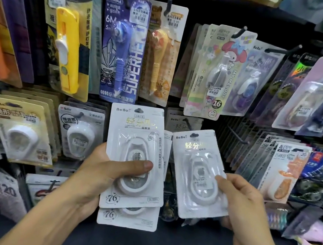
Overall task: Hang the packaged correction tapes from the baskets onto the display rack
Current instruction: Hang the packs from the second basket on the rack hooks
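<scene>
L hand point(95, 167): thumb across front of a stack of white correction tape packs point(135, 158), fingers curled behind; centre frame, a second pack showing below. R hand point(243, 199): pinches single white pack point(198, 174) by its right edge, centre-right, just beside the stack. Behind both: bare hook point(236, 135) on display rack point(226, 132). Upper centre: blue pack point(123, 47), pink-character pack point(219, 72) hanging.

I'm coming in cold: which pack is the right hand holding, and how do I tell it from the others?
On the display rack, look at the lower middle, where two hands hold white BoBo packs. The right hand pinches a single white pack by its right edge. Unlike the left hand's stack, it is one card, tilted, to the right.
</scene>
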Demonstrator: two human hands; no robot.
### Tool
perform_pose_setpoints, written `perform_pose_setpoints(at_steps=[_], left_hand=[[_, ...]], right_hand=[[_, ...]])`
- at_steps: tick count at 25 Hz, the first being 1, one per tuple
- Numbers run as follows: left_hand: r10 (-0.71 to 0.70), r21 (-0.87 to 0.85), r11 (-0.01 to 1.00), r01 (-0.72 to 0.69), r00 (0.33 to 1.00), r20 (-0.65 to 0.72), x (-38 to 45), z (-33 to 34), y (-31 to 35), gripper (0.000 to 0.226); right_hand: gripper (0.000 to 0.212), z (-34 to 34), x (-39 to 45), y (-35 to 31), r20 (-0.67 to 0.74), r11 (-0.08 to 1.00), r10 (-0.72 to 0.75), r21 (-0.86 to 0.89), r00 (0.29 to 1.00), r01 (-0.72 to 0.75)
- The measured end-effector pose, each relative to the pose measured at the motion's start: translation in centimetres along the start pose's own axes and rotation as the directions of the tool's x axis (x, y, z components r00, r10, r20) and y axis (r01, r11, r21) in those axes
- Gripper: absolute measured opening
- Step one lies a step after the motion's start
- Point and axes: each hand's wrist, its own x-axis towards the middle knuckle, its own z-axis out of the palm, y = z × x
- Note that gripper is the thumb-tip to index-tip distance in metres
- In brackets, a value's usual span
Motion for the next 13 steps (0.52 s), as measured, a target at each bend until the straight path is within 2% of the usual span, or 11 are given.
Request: perform_pose_setpoints(at_steps=[1, 2, 4, 5, 7, 8, 10, 12, 13], left_hand=[[-0.008, 0.000, 1.000, 0.008, 1.000, -0.003, 0.0, 0.0, 0.0, 0.041], [-0.016, 0.005, 1.000, 0.016, 1.000, -0.004, 0.0, -0.1, -0.1, 0.042], [-0.028, 0.038, 0.999, 0.028, 1.000, -0.008, 0.0, -0.1, -0.4, 0.050], [-0.030, 0.067, 0.997, 0.030, 1.000, -0.009, -0.1, 0.1, -0.5, 0.055], [-0.004, 0.187, 0.982, 0.001, 1.000, 0.017, -0.2, 0.6, -1.0, 0.053], [0.008, 0.255, 0.967, -0.018, 0.999, 0.041, -0.3, 0.8, -1.2, 0.053], [-0.006, 0.292, 0.956, -0.022, 0.995, 0.095, -0.4, 0.8, -1.3, 0.056], [-0.072, 0.193, 0.980, 0.037, 0.981, 0.178, -0.5, 0.5, -1.2, 0.058], [-0.085, 0.148, 0.987, 0.056, 0.977, 0.197, -0.7, 0.4, -1.0, 0.057]], right_hand=[[0.011, 0.3, 0.2, 0.5, 0.035, 0.998, 0.046, 0.039, 0.998, -0.047], [0.013, 0.8, 0.3, 0.7, 0.072, 0.990, 0.102, 0.092, 0.992, -0.108], [0.051, 1.5, 0.3, 1.4, 0.159, 0.981, 0.115, 0.138, 0.981, -0.137], [0.058, 2.3, 0.0, 1.6, 0.208, 0.992, 0.077, 0.081, 0.975, -0.096], [0.048, 4.0, -1.2, 1.8, 0.373, 1.000, 0.015, 0.007, 0.928, -0.019], [0.038, 4.8, -1.8, 1.8, 0.404, 1.000, 0.011, -0.007, 0.915, -0.008], [0.013, 5.4, -2.1, 2.0, 0.348, 1.000, 0.007, -0.009, 0.937, -0.004], [0.020, 4.7, -1.8, 1.6, 0.251, 0.998, 0.007, 0.059, 0.968, -0.023], [0.017, 4.3, -1.6, 1.4, 0.254, 0.995, -0.004, 0.100, 0.967, -0.022]])
